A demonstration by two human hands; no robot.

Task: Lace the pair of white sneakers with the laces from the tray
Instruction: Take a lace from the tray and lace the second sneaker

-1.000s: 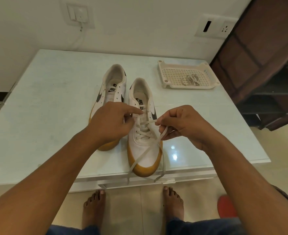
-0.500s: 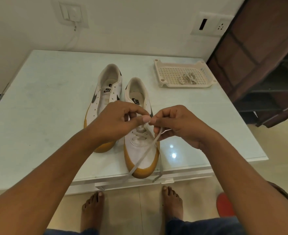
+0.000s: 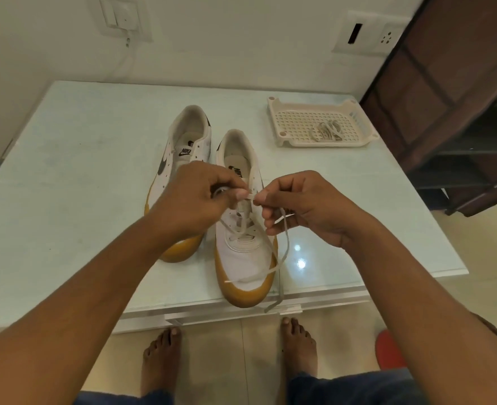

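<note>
We are looking down at a pale table (image 3: 66,185) filling the middle of the frame. At its centre we are seeing the left hand (image 3: 194,200) and the right hand (image 3: 303,206) meeting over the nearer white sneaker (image 3: 243,258), the one on the right of the pair.

Both hands are pinching the same white lace (image 3: 243,232). The left thumb and forefinger are closing on a short stretch of it just above the tongue. The right fingertips are gripping it a little to the right, so the two hands are nearly touching. The lace is crossing the lower eyelets. One loose end is lying across the toe, and the other is trailing from the right hand down past the table's near edge.

The second sneaker (image 3: 168,162) is standing just left of the first, partly behind the left hand (its dark swoosh is facing left). Toward the upper right of the table a cream perforated tray (image 3: 273,106) is holding the other lace (image 3: 327,130) in a loose bundle. Two bare feet (image 3: 159,355) are showing on the floor at the bottom.
</note>
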